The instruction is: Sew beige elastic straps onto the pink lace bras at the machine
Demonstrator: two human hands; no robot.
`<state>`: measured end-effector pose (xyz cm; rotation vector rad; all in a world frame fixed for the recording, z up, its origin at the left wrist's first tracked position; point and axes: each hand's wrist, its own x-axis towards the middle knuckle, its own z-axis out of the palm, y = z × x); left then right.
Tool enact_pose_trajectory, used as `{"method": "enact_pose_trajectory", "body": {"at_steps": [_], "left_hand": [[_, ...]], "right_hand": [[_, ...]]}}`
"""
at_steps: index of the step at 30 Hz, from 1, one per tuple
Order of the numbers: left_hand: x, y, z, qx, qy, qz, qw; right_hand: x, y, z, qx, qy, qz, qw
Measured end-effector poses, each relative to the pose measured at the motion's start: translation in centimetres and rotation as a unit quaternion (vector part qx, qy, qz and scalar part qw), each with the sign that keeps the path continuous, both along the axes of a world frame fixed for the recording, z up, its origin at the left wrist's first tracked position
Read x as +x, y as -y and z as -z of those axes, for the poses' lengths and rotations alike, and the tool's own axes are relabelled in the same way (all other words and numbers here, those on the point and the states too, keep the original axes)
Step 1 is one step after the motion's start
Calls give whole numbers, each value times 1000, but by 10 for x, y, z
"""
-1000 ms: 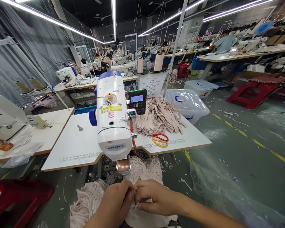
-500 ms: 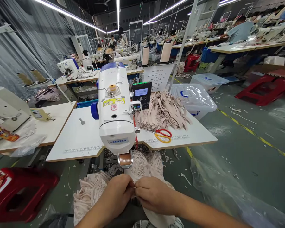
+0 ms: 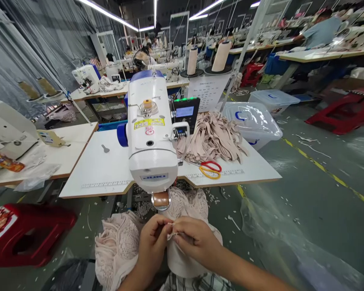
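My left hand (image 3: 154, 242) and my right hand (image 3: 197, 242) meet just below the sewing machine's front end. Both are closed, pinching a small edge of a beige lace bra (image 3: 186, 204) between thumbs and fingertips. The bra's cups lie beyond my fingers, and its smooth part hangs down toward my lap. Above my hands stands the white sewing machine (image 3: 153, 149), with a brown, rounded end piece (image 3: 161, 199) close to my left fingertips. More beige lace bras (image 3: 118, 246) are heaped left of my left hand.
Red-and-yellow-handled scissors (image 3: 210, 169) and a pile of beige fabric strips (image 3: 216, 139) lie on the white table (image 3: 100, 173). A control screen (image 3: 185, 113) stands beside the machine. Clear lidded boxes (image 3: 248, 121) are behind it. A red stool (image 3: 27, 234) is at left; plastic sheeting lies right.
My hands have turned so the thumbs show, and a pinched fabric edge now appears between them. The view has shifted slightly, with the machine a little further right.
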<state>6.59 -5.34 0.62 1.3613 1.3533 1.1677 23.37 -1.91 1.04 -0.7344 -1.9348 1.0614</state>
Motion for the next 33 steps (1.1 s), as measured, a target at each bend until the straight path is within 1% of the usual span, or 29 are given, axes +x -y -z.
{"method": "enact_pose_trajectory", "body": {"at_steps": [2,4,5,8,11,13,15,17,18,20,21,24,26,28,30,33], "left_hand": [[-3,-3,-3,43,-85,-6,995],[-5,-7,-1,88,-144,-8,986],[-6,-9,1,106,-158,-6,982],[-7,-10,9,124,-153,13,980],[-8,-10,11,116,-134,23,984],[-9,-10,9,108,-148,15,983],[-11,-11,6,104,-182,13,978],[-13,-12,1,123,-223,32,966],[-14,-13,-2,141,-242,45,959],[-16,-15,-8,186,-270,68,942],[-17,-15,-11,205,-279,75,935],[-18,-17,-18,227,-295,79,925],[-18,-18,-20,222,-299,80,924],[-19,-20,-20,212,-295,83,928],[-19,-20,-20,201,-286,85,933],[-18,-21,-20,183,-275,84,940]], "right_hand": [[2,0,-1,10,20,-2,1000],[3,-1,-1,6,29,5,1000],[3,-2,0,1,33,12,999],[1,-5,4,-14,39,39,998],[1,-8,7,-33,53,46,997],[3,-11,6,-52,71,50,995],[7,-16,4,-60,103,82,989],[11,-24,1,-46,142,112,982],[12,-28,-1,-32,157,111,981],[15,-35,-4,-17,177,73,981],[16,-38,-6,-24,180,48,982],[17,-43,-12,-99,174,-11,980],[18,-44,-16,-146,156,-35,976],[18,-45,-18,-172,140,-48,974],[19,-46,-19,-184,139,-52,972],[19,-47,-18,-180,150,-57,971]]}}
